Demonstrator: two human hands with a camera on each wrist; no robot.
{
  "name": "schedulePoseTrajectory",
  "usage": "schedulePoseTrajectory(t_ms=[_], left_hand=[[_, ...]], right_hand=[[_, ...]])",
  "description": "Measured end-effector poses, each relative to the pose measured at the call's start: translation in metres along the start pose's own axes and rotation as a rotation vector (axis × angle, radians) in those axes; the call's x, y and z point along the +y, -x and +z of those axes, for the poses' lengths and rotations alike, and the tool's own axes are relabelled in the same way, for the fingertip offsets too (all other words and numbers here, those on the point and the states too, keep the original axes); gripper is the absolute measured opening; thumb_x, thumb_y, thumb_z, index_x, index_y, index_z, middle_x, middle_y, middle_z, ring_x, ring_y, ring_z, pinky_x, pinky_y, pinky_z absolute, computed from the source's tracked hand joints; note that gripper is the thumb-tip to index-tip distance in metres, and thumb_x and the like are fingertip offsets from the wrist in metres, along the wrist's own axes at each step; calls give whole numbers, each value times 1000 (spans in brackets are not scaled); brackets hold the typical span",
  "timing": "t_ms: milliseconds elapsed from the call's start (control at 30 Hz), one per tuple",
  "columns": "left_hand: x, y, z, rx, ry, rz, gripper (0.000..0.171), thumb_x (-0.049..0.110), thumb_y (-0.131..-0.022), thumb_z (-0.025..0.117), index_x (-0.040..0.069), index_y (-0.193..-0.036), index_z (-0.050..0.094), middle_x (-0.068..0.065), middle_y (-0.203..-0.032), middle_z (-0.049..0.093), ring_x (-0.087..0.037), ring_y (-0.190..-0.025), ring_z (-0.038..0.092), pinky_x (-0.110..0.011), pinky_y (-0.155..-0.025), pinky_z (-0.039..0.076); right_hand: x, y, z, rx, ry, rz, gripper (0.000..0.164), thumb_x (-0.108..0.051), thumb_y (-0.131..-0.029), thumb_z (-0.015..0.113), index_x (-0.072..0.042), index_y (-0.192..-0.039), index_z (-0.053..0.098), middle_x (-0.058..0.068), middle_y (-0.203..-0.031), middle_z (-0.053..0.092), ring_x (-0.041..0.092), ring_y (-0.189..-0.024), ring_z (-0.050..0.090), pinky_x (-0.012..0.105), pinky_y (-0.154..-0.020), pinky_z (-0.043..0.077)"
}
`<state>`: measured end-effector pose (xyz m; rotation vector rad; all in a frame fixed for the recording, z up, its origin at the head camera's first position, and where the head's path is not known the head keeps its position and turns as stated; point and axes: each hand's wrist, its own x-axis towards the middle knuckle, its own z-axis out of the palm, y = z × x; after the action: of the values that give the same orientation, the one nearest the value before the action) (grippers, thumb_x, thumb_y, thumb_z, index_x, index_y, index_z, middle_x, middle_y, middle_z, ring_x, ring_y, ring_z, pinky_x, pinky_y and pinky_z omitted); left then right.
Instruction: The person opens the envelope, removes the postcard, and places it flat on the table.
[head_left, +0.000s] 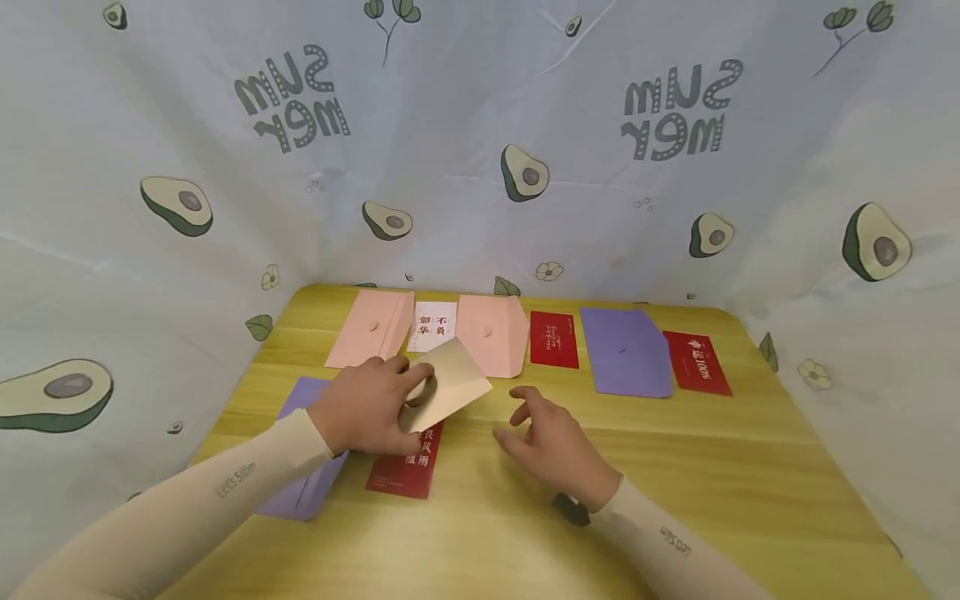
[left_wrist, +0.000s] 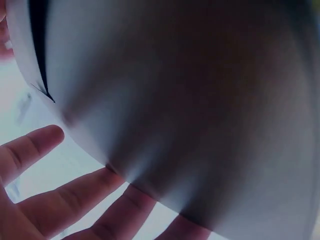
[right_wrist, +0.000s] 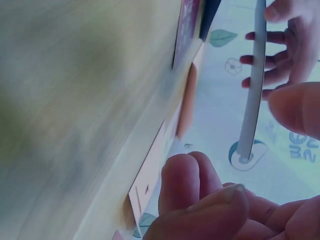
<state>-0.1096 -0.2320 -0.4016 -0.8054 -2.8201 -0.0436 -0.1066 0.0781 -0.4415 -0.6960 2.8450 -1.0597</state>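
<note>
My left hand (head_left: 371,404) holds a cream paper envelope (head_left: 457,379) by its left side, tilted above the table. Seen from the right wrist, it stands edge-on, with the left thumb on one face and the fingers on the other. From the left wrist, its shaded face (left_wrist: 210,100) fills most of the view. Beneath the left hand lie a red card (head_left: 397,479) with white characters and a purple envelope (head_left: 296,496), both partly covered. My right hand (head_left: 558,446) hovers right of the cream envelope, fingers loosely bent and holding nothing.
Along the back of the yellow wood-grain table (head_left: 570,550) lie a pink envelope (head_left: 367,329), a white card (head_left: 432,325), another pink envelope (head_left: 491,337), a red card (head_left: 553,337), a purple envelope (head_left: 626,354) and a red card (head_left: 697,362). An avocado-print curtain (head_left: 450,150) hangs behind.
</note>
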Motion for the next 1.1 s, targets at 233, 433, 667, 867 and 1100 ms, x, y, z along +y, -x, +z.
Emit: schedulePoseTrajectory(t_ms=[233,433,667,867,1100], left_hand=[[39,-10,10,-32,-42,128,74,61,-65,68,28,-130,57,4,-91,54,-16,-64,46,-30,-45,37],[58,-17,23,-55,-48,132,66,61,-66,68,28,-122,57,5,-85,50,-18,-63,47,-32,-43,35],[73,-18,33,-60,36,110,62,72,-76,68,25,-116,58,2,-92,54,-19,-67,51,-34,-46,41],[75,-14,35,-82,157,115,67,64,-86,71,17,-132,59,-4,-103,59,-12,-64,52,-29,-57,48],[81,-6,43,-134,152,106,78,67,-85,70,23,-148,55,-2,-100,60,-13,-74,52,-30,-58,48]], right_hand=[[7,6,-1,31,-34,27,61,-39,-96,79,-3,-140,56,2,-100,72,7,-57,57,28,-57,50],[15,10,-1,61,-22,0,52,-25,-91,85,0,-130,61,-8,-84,70,3,-59,57,26,-56,50],[25,13,-6,113,-39,28,51,-10,-87,86,-2,-131,62,-6,-82,65,4,-70,63,26,-67,56],[30,11,-11,108,18,20,52,-11,-87,85,-5,-134,63,-3,-89,64,9,-74,60,28,-71,55],[33,5,-12,61,92,-7,55,-9,-87,81,-7,-139,65,-1,-94,62,12,-78,55,32,-74,53]])
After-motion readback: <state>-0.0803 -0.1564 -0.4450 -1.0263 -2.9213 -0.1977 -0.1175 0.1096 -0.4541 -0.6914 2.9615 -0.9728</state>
